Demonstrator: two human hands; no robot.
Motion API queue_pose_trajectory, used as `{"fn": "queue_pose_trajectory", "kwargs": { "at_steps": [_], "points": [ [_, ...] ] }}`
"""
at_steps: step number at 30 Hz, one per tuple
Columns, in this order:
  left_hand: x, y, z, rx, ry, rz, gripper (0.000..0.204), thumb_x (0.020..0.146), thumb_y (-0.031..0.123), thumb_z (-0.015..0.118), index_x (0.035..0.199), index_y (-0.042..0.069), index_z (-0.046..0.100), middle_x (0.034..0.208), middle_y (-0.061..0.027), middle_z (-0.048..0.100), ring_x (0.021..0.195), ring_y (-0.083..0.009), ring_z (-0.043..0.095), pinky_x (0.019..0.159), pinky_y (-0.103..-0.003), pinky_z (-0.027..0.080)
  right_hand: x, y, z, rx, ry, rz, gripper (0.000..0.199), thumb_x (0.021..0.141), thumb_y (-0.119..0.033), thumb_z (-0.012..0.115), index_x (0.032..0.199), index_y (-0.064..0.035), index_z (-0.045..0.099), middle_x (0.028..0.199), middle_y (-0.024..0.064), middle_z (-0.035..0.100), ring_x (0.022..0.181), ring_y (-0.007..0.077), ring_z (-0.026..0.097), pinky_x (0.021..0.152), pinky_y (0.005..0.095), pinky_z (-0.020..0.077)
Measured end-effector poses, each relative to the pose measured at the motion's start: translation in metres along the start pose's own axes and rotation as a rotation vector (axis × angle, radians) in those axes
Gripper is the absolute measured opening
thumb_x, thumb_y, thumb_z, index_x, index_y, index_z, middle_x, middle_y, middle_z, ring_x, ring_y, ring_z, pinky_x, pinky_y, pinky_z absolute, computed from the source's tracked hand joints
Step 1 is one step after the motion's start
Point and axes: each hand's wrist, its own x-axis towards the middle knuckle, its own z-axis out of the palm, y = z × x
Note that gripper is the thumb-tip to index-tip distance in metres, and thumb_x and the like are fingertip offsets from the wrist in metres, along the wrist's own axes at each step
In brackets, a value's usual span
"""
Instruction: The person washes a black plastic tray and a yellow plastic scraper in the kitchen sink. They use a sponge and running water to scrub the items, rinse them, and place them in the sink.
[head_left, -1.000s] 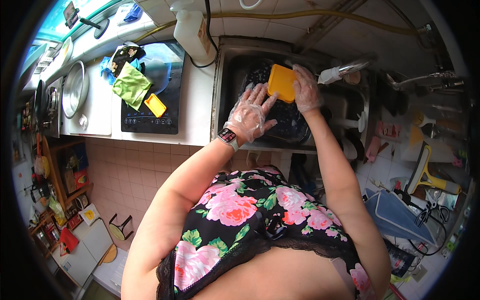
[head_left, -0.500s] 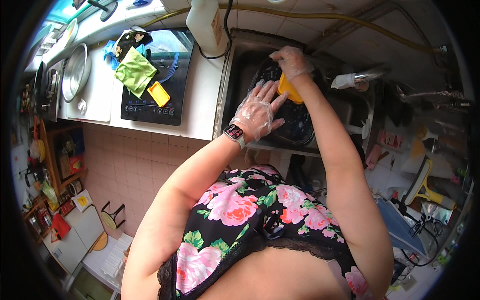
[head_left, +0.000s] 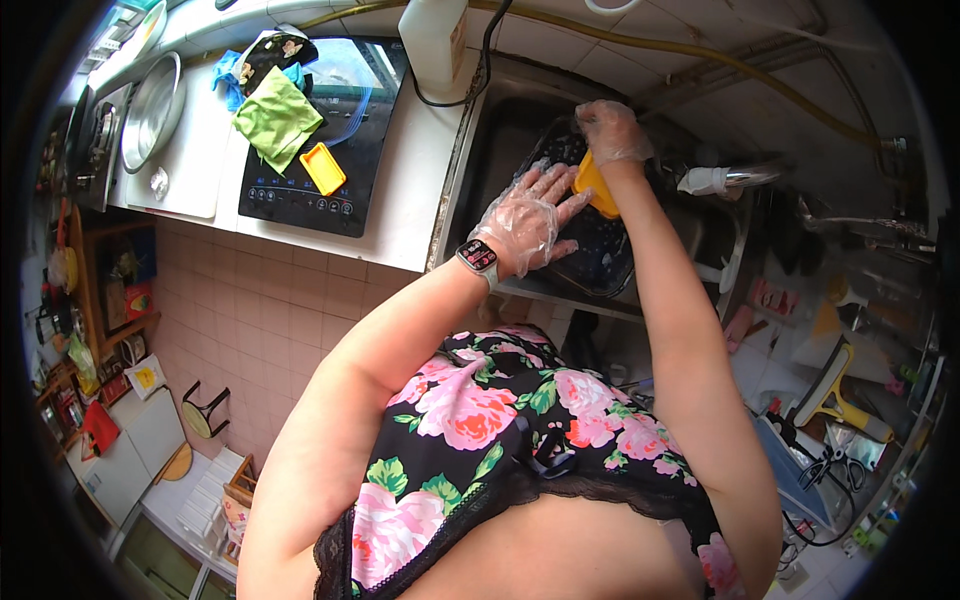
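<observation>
In the sink (head_left: 478, 150) lies a dark tray (head_left: 598, 262) with rounded corners, wet and flecked with pale suds. My left hand (head_left: 528, 218), in a clear plastic glove, is spread flat over the tray's near left part, fingers apart. My right hand (head_left: 612, 130), gloved the same way, is curled at the tray's far side. A flat yellow piece (head_left: 598, 190) shows under that hand and wrist, close to my left fingertips. The right hand and forearm cover part of it, so its kind cannot be made out.
Left of the sink, a black cooktop (head_left: 300, 215) carries a green cloth (head_left: 277, 120) and a small yellow rimmed piece (head_left: 323, 169). A white jug (head_left: 432, 45) stands behind the counter's right end. The faucet (head_left: 745, 178) juts in from the right. A metal pan (head_left: 153, 112) is far left.
The whole view has shifted slightly, with the sink and counter sitting a little differently in it. Both hands keep nearly the same place on the tray, and the yellow piece stays under the right one.
</observation>
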Motion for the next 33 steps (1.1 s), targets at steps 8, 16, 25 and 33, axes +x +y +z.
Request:
{"fn": "queue_pose_trajectory", "kwargs": {
  "at_steps": [8,16,25,33],
  "points": [
    [0.0,-0.001,0.006,-0.003,0.002,0.009,0.071,0.09,0.045,0.062,0.148,0.01,0.039,0.155,-0.0204,0.035,0.145,-0.0356,0.031,0.122,-0.048,0.02,-0.03,-0.02,-0.013,0.11,-0.137,-0.397,0.03,0.082,-0.007,0.063,0.11,-0.0125,0.072,0.119,0.0078,0.068,0.113,0.0285,0.063,0.098,0.0372,0.0507],
    [-0.002,-0.002,0.01,-0.001,-0.14,-0.047,0.07,0.089,0.046,0.064,0.145,0.009,0.043,0.15,-0.0214,0.041,0.141,-0.0361,0.036,0.121,-0.048,0.022,-0.05,-0.038,-0.012,0.197,-0.249,-0.533,0.034,0.079,-0.008,0.064,0.112,-0.0116,0.071,0.12,0.0104,0.067,0.109,0.0294,0.064,0.097,0.0398,0.0511],
    [0.001,0.002,0.005,-0.01,0.043,0.016,0.067,0.087,0.043,0.067,0.14,0.007,0.048,0.149,-0.021,0.042,0.139,-0.0369,0.038,0.119,-0.047,0.026,-0.037,-0.037,-0.018,-0.18,-0.151,-0.148,0.035,0.084,-0.014,0.064,0.119,-0.013,0.062,0.12,0.0129,0.065,0.109,0.0344,0.064,0.091,0.0446,0.0535],
    [0.003,0.01,0.001,0.003,0.016,-0.019,0.074,0.088,0.041,0.066,0.15,0.013,0.038,0.154,-0.0197,0.037,0.142,-0.0361,0.035,0.12,-0.046,0.024,-0.047,0.01,-0.019,-0.164,0.074,-0.13,0.021,0.087,-0.009,0.059,0.104,-0.0117,0.071,0.111,0.0103,0.068,0.104,0.0305,0.065,0.089,0.0422,0.0537]
  ]
}}
